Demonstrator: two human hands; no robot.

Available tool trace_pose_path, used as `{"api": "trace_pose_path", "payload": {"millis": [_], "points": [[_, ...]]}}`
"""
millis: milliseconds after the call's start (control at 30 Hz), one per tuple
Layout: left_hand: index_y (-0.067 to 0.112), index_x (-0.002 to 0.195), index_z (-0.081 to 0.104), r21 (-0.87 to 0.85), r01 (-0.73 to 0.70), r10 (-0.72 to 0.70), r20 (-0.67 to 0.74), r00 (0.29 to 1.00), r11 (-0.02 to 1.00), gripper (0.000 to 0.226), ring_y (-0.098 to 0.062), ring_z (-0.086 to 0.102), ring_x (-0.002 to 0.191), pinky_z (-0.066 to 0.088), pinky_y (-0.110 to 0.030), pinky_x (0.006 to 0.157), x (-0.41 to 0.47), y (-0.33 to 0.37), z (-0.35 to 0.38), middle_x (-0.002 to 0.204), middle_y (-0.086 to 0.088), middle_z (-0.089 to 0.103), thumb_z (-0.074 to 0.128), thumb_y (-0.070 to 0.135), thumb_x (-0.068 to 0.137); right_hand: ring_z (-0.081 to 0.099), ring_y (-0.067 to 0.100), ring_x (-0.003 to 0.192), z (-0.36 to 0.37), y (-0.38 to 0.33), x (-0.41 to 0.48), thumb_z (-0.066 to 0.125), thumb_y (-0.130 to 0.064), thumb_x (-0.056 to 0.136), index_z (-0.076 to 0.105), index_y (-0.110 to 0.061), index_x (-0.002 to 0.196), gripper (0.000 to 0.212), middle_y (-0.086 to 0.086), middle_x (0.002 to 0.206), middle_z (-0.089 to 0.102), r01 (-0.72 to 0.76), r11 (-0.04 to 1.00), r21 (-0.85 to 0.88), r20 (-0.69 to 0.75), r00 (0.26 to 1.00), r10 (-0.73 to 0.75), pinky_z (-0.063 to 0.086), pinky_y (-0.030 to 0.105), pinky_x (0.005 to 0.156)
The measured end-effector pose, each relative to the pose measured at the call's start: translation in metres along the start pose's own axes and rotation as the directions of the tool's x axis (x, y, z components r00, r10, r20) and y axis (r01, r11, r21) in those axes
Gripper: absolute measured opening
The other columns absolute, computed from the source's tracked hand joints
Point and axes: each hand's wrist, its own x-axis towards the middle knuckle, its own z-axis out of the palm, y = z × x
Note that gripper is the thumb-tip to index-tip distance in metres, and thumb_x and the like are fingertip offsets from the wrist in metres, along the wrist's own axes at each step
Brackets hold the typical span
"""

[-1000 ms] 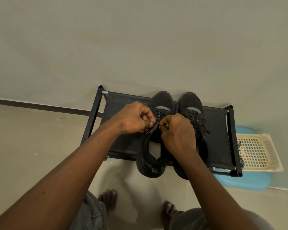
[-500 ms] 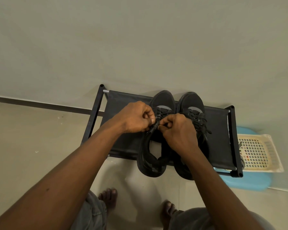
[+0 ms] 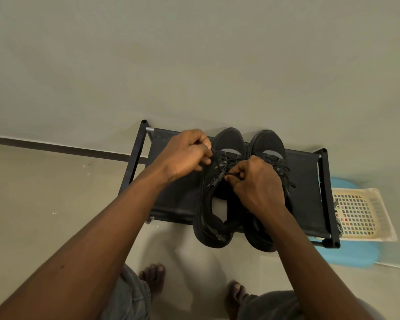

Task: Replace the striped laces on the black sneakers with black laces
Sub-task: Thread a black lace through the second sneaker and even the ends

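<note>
Two black sneakers stand side by side on a low black shoe rack (image 3: 178, 197), toes toward the wall. The left sneaker (image 3: 214, 229) carries a black lace (image 3: 226, 160) through its eyelets. My left hand (image 3: 183, 155) pinches one end of that lace just left of the shoe's forefoot. My right hand (image 3: 254, 181) pinches the other end over the shoe's tongue. The right sneaker (image 3: 267, 142) is laced in black and tied, and my right hand and forearm hide much of it.
The rack stands against a pale wall on a tiled floor. Beside it to the right lies a cream plastic basket (image 3: 365, 215) on a blue lid or stool (image 3: 351, 257). My bare feet (image 3: 154, 278) are on the floor in front of the rack.
My left hand has moved left and toward the toe, pulling its lace end away from my right hand. My right hand has stayed over the tongue.
</note>
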Motion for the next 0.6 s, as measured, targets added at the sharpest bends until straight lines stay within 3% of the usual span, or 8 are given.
{"api": "trace_pose_path", "payload": {"millis": [133, 233, 300, 367, 433, 467, 533, 600], "points": [[0.013, 0.089, 0.057, -0.362, -0.023, 0.002, -0.058, 0.998, 0.932, 0.024, -0.025, 0.072, 0.091, 0.061, -0.038, 0.079, 0.003, 0.007, -0.003, 0.09, -0.009, 0.068, 0.044, 0.003, 0.106, 0.061, 0.016, 0.081, -0.001, 0.001, 0.0, 0.079, -0.036, 0.087, 0.079, -0.025, 0.086, 0.011, -0.004, 0.09, 0.061, 0.005, 1.0, -0.003, -0.003, 1.0, -0.005, 0.048, 0.03, 0.07], [0.015, 0.093, 0.053, -0.695, -0.008, -0.044, -0.057, 0.997, 0.719, 0.024, -0.027, 0.075, 0.086, 0.062, -0.041, 0.084, 0.005, 0.011, -0.006, 0.086, -0.007, 0.072, 0.038, 0.007, 0.109, 0.059, 0.012, 0.08, 0.0, 0.002, 0.0, 0.08, -0.037, 0.086, 0.077, -0.027, 0.083, 0.01, -0.006, 0.086, 0.062, 0.023, 1.0, 0.02, -0.007, 1.0, -0.023, 0.05, 0.031, 0.071], [0.015, 0.094, 0.052, -0.785, 0.02, -0.058, -0.02, 0.998, 0.619, 0.021, -0.02, 0.068, 0.067, 0.063, -0.041, 0.079, 0.006, 0.012, -0.006, 0.079, -0.006, 0.067, 0.038, 0.009, 0.109, 0.058, 0.011, 0.077, 0.0, 0.003, 0.001, 0.081, -0.036, 0.085, 0.075, -0.027, 0.08, 0.011, -0.007, 0.083, 0.06, 0.018, 0.999, 0.047, -0.006, 1.0, -0.018, 0.047, 0.028, 0.068], [0.015, 0.093, 0.054, -0.663, 0.015, -0.053, -0.037, 0.998, 0.749, 0.02, -0.011, 0.05, 0.052, 0.06, -0.033, 0.066, 0.008, 0.009, -0.003, 0.072, -0.003, 0.059, 0.042, 0.007, 0.107, 0.055, 0.009, 0.076, -0.002, 0.004, 0.003, 0.082, -0.034, 0.084, 0.073, -0.027, 0.078, 0.013, -0.007, 0.081, 0.057, 0.018, 0.998, 0.067, -0.011, 1.0, -0.018, 0.046, 0.028, 0.067], [0.017, 0.091, 0.062, -0.263, -0.034, 0.013, -0.08, 0.997, 0.964, 0.02, -0.005, 0.049, 0.053, 0.052, -0.026, 0.059, 0.008, 0.004, 0.001, 0.071, 0.003, 0.059, 0.05, 0.008, 0.104, 0.054, 0.01, 0.076, -0.003, 0.006, 0.004, 0.082, -0.033, 0.083, 0.072, -0.027, 0.078, 0.013, -0.008, 0.08, 0.054, 0.031, 0.997, 0.076, -0.021, 0.999, -0.03, 0.046, 0.029, 0.067], [0.019, 0.092, 0.066, -0.034, -0.06, 0.058, -0.064, 0.996, 0.998, 0.018, -0.003, 0.054, 0.059, 0.05, -0.024, 0.06, 0.008, 0.002, 0.004, 0.075, 0.006, 0.062, 0.054, 0.011, 0.103, 0.053, 0.011, 0.077, -0.003, 0.006, 0.005, 0.082, -0.032, 0.083, 0.072, -0.027, 0.079, 0.012, -0.008, 0.081, 0.053, 0.038, 0.997, 0.073, -0.027, 0.999, -0.036, 0.043, 0.028, 0.067], [0.025, 0.098, 0.07, 0.277, -0.095, 0.083, 0.056, 0.995, 0.956, 0.013, -0.005, 0.065, 0.078, 0.053, -0.027, 0.072, 0.006, 0.002, 0.009, 0.086, 0.01, 0.069, 0.062, 0.015, 0.098, 0.053, 0.014, 0.083, -0.003, 0.006, 0.005, 0.082, -0.031, 0.083, 0.072, -0.026, 0.081, 0.011, -0.006, 0.084, 0.054, 0.052, 0.998, 0.041, -0.037, 0.998, -0.051, 0.041, 0.028, 0.069], [0.026, 0.102, 0.07, 0.438, -0.117, 0.049, 0.164, 0.985, 0.891, 0.017, -0.008, 0.069, 0.087, 0.058, -0.032, 0.084, 0.004, 0.003, 0.014, 0.09, 0.01, 0.072, 0.066, 0.014, 0.09, 0.055, 0.019, 0.087, -0.003, 0.006, 0.005, 0.082, -0.029, 0.082, 0.072, -0.025, 0.082, 0.01, -0.003, 0.087, 0.056, 0.06, 0.998, 0.01, -0.041, 0.997, -0.06, 0.047, 0.034, 0.07]]}}
